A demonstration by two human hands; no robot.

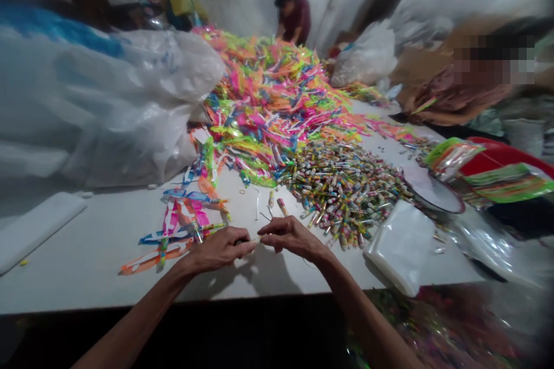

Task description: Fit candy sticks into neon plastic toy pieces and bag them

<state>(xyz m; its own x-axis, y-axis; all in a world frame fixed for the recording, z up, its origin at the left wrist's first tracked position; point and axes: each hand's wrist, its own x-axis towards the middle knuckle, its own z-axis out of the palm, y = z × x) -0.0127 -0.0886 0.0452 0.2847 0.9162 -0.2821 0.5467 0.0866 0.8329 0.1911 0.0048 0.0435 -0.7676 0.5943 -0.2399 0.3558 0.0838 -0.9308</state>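
2 bare hands meet low over a white table [78, 253]. L hand [220, 249] & R hand [294, 236] both pinch 1 tiny pale piece [258, 237] btwn fingertips. Heap of small printed rolls [346, 184] near R; neon strips [182, 225] beside L.

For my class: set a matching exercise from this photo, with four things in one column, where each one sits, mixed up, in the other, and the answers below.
Things
1. white sack
2. red basin
3. pile of small tubes
4. stack of clear bags

Places
a. farthest right
b. on the left of the table, bulging
c. in the middle, just in front of the heap of bright strips
d. lying flat at the near edge

Pairs: 1-b, 2-a, 3-c, 4-d
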